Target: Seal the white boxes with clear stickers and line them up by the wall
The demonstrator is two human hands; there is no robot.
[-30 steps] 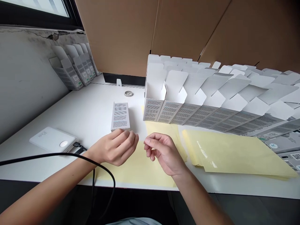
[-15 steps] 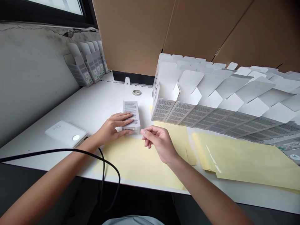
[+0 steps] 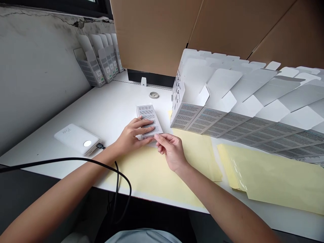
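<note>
A small white carton printed with grey text lies on the white table, its narrow end towards me. My left hand rests over it, fingers spread across the top face and thumb along the near end, holding it. At the near right corner of the carton, my right hand has thumb and forefinger pinched together, the other fingers curled. Whatever is in that pinch is too small to make out. Under both hands lie pale yellow sheets.
A row of open-topped cartons stands at the right. Glossy yellow sheets lie before it. At left are a white power bank and black cable. More cartons line the wall; a ring lies behind.
The carton has turned slightly, its near end swinging right. My right thumb and forefinger have come up to its near corner. The camera view has shifted a little.
</note>
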